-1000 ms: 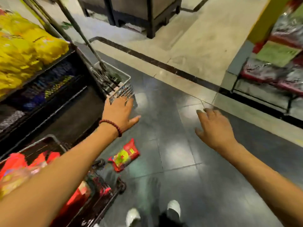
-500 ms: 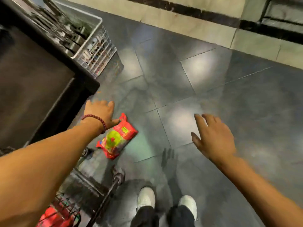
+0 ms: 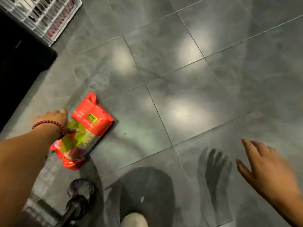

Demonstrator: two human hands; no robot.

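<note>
A red and green snack packet (image 3: 89, 128) lies flat on the grey tiled floor at the lower left. My left hand (image 3: 57, 118), with a red bead bracelet on the wrist, reaches down over the packet's left edge; its thumb lies across the green part, and the fingers are blurred. Whether it grips the packet I cannot tell. My right hand (image 3: 262, 166) hovers above the floor at the lower right, fingers spread and straight, holding nothing.
A black shelf base (image 3: 24, 54) runs along the left. A white wire basket (image 3: 47, 17) stands at the top left. A cart wheel (image 3: 78, 199) is just below the packet. A light shoe (image 3: 133, 220) shows at the bottom edge.
The view has dropped closer to the floor. My left hand has come down onto the packet's left side. My right hand has moved right and lower in view.
</note>
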